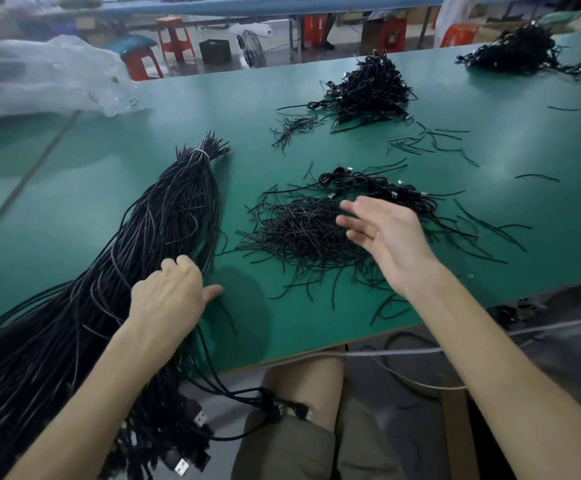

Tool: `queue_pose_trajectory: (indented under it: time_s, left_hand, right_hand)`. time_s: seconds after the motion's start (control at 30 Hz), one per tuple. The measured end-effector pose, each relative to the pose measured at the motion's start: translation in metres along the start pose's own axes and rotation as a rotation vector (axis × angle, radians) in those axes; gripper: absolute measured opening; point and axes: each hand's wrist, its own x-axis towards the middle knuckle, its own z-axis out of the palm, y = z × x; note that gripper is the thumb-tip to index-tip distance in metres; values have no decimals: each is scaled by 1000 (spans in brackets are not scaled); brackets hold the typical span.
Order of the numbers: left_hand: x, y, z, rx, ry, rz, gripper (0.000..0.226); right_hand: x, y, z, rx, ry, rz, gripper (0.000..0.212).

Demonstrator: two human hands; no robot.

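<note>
A thick bundle of long black cables (164, 216), tied near its far end with a white band (200, 153), lies across the left of the green table (185, 98) and hangs over the front edge, where USB plugs (197, 415) dangle. My left hand (173, 292) rests on this bundle, its fingers curled into the cables and the thumb on the table. My right hand (382, 237) hovers open, fingers spread and empty, above a loose heap of short black ties (303, 230). Behind that heap lie a few coiled cables (379, 188).
A pile of coiled black cables (368, 91) sits further back, another pile (517, 50) at the far right. Stray ties (427, 140) are scattered between. Clear plastic bags (39, 77) lie at the back left. A grey cord (403, 351) runs below the table edge over my lap. Red stools (173, 38) stand beyond.
</note>
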Motion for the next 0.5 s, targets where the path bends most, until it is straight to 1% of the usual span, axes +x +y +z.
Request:
queue_pose_trajectory:
  time_s: [0.07, 0.17, 0.23, 0.37, 0.5]
  left_hand:
    - [4, -5, -4, -57, 35, -30, 48]
    - [8, -13, -9, -11, 2, -31, 37]
    - [8, -12, -8, 18, 12, -22, 35]
    - [6, -9, -7, 42, 2, 4, 43]
    - [7, -8, -8, 71, -65, -11, 37]
  right_hand:
    - [-12, 13, 1, -131, -52, -7, 31]
    - [-28, 29, 3, -249, -115, 19, 21]
    - [-34, 36, 5, -300, -141, 20, 19]
    - [-45, 44, 12, -391, -228, 4, 18]
    - [-54, 48, 19, -441, -315, -22, 16]
